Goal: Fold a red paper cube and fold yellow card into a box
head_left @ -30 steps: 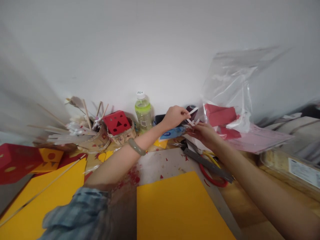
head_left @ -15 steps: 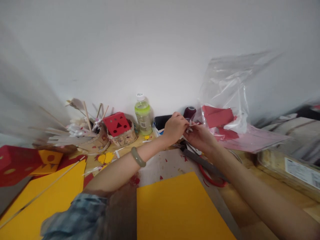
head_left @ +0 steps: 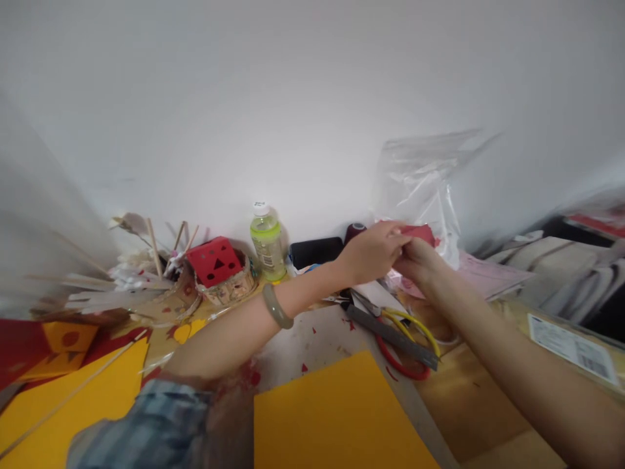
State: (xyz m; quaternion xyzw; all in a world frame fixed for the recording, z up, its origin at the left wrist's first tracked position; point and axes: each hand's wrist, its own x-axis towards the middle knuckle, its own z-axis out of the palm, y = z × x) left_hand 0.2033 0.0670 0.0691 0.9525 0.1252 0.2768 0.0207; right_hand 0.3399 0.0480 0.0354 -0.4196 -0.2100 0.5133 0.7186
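Observation:
My left hand [head_left: 368, 257], with a green bangle [head_left: 277, 306] on its wrist, reaches to the back right of the table. There its fingertips meet those of my right hand [head_left: 420, 262]. Both hands have their fingers pinched together; whatever lies between them is hidden and blurred. Just behind the fingers are red paper [head_left: 420, 232] and a clear plastic bag [head_left: 415, 176] leaning on the wall. Below the hands lie yellow-handled scissors [head_left: 430, 333], a red handle [head_left: 403, 372] and a long dark grey tool [head_left: 390, 335]. A yellow sheet [head_left: 336, 417] lies nearest me.
A green-labelled bottle [head_left: 267, 244], a black phone-like object [head_left: 316, 252] and a dark thread spool [head_left: 355, 230] stand along the wall. To the left are a red cut-out box [head_left: 215, 262] in a basket [head_left: 229, 290] and more yellow paper [head_left: 83, 404]. A labelled clear container [head_left: 571, 345] sits right.
Both hands have moved right, from beside the spool to in front of the red paper. A small white piece seen at the fingers before is now hidden. More of the yellow-handled scissors shows.

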